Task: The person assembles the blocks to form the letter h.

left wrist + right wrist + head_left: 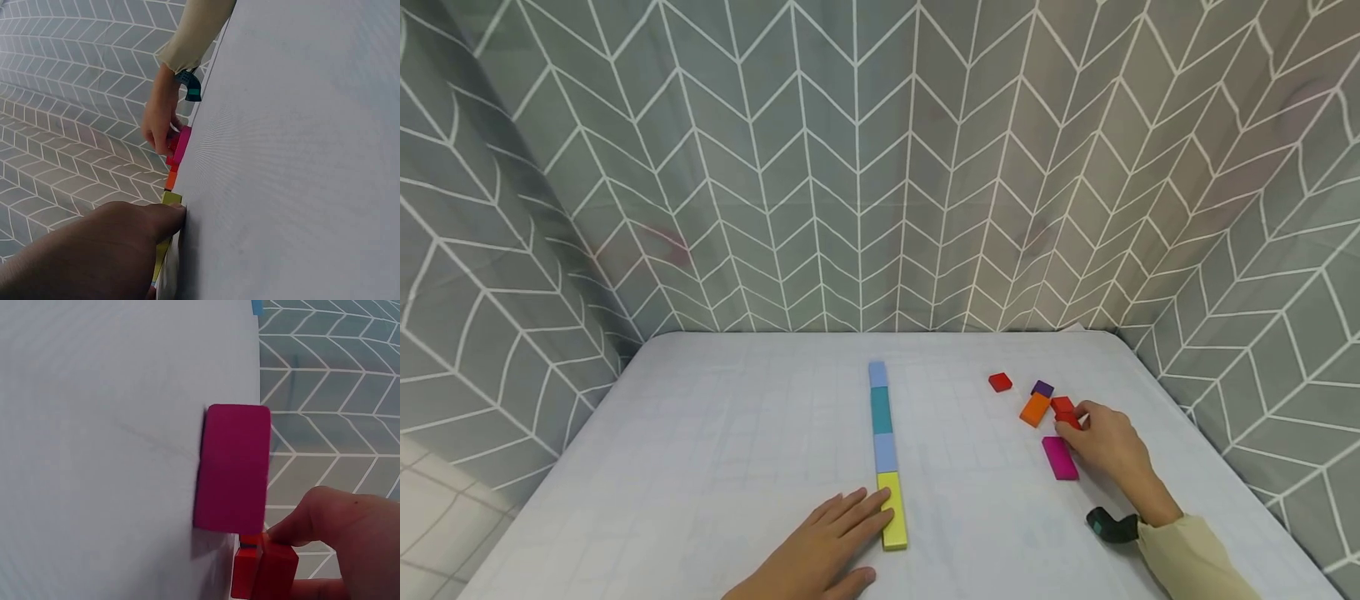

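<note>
A straight row of blocks runs up the table in the head view: a yellow block point(895, 537) nearest, then a light blue block point(885, 452), a teal block point(881, 410) and another light blue block point(877, 374) at the far end. My left hand point(831, 542) rests its extended fingertips on the yellow block. Over on the right, my right hand point(1111, 440) pinches a red block point(277, 569) between thumb and fingers. Another red block point(1063, 404) lies right beside it. Just nearer to me lies a magenta block point(1060, 458).
Left of the right hand are an orange block point(1035, 409), a dark purple block point(1042, 388) and a separate small red block point(1000, 382). A black strap-like device point(1114, 527) sits at the right wrist. Patterned grey curtains point(880, 167) stand around the white table point(715, 425).
</note>
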`<move>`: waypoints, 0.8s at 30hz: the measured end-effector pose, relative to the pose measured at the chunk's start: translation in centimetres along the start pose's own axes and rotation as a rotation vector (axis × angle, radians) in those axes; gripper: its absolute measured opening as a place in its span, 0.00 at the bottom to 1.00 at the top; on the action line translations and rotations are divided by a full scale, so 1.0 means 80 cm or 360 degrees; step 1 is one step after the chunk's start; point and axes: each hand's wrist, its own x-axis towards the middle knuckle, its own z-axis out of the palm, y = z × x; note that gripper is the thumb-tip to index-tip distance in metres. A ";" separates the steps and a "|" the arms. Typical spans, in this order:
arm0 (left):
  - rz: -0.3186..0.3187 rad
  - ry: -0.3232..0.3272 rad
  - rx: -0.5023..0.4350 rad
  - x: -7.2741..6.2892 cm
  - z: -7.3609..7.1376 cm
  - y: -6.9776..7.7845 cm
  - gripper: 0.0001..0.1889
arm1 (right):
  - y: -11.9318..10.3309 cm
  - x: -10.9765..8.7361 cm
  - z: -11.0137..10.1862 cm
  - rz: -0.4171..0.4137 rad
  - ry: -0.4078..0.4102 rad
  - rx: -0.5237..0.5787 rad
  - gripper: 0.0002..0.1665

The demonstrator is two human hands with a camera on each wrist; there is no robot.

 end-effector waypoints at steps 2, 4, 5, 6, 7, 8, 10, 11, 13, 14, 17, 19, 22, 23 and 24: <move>-0.0010 -0.0008 -0.0020 0.000 0.000 0.000 0.35 | -0.003 -0.001 -0.001 -0.0001 0.0024 0.0007 0.27; 0.0000 -0.0007 -0.0018 0.000 0.000 -0.001 0.35 | -0.005 -0.003 -0.002 -0.0012 0.0034 0.0013 0.28; 0.0012 0.0000 -0.0015 -0.001 0.001 0.000 0.35 | -0.007 -0.005 -0.002 -0.0019 0.0032 0.0018 0.28; 0.0020 0.0002 -0.0008 -0.002 0.001 0.000 0.35 | -0.008 -0.006 -0.003 -0.0033 0.0033 0.0025 0.28; 0.0032 0.0012 0.0005 -0.002 0.001 0.000 0.35 | -0.009 -0.007 -0.003 -0.0052 0.0035 0.0035 0.29; 0.0048 0.0032 0.0022 -0.003 0.000 0.000 0.34 | -0.011 -0.007 -0.003 -0.0077 0.0044 0.0045 0.29; 0.0050 0.0059 0.0041 -0.003 -0.003 -0.001 0.34 | -0.016 -0.007 -0.005 -0.0148 0.0081 0.0079 0.30; 0.0048 0.0069 0.0048 -0.003 -0.004 -0.001 0.33 | -0.018 -0.006 -0.005 -0.0183 0.0101 0.0097 0.29; 0.0028 0.0069 0.0050 -0.002 -0.008 -0.001 0.33 | -0.021 -0.004 -0.006 -0.0254 0.0142 0.0133 0.28; 0.0019 0.0066 0.0043 -0.001 -0.009 -0.001 0.33 | -0.023 -0.003 -0.006 -0.0284 0.0157 0.0151 0.27; 0.0005 0.0033 0.0033 -0.001 -0.012 0.000 0.33 | -0.027 -0.003 -0.006 -0.0341 0.0165 0.0210 0.25; 0.0008 0.0023 0.0016 -0.002 -0.011 0.001 0.33 | -0.030 -0.006 -0.007 -0.0355 0.0164 0.0248 0.25; 0.0015 0.0014 0.0003 -0.003 -0.009 0.003 0.33 | -0.035 -0.012 -0.007 -0.0371 0.0156 0.0295 0.25; 0.0015 0.0011 0.0000 -0.003 -0.009 0.003 0.33 | -0.037 -0.014 -0.007 -0.0377 0.0155 0.0303 0.25; 0.0013 0.0007 -0.0003 -0.003 -0.008 0.004 0.33 | -0.039 -0.016 -0.006 -0.0380 0.0149 0.0313 0.25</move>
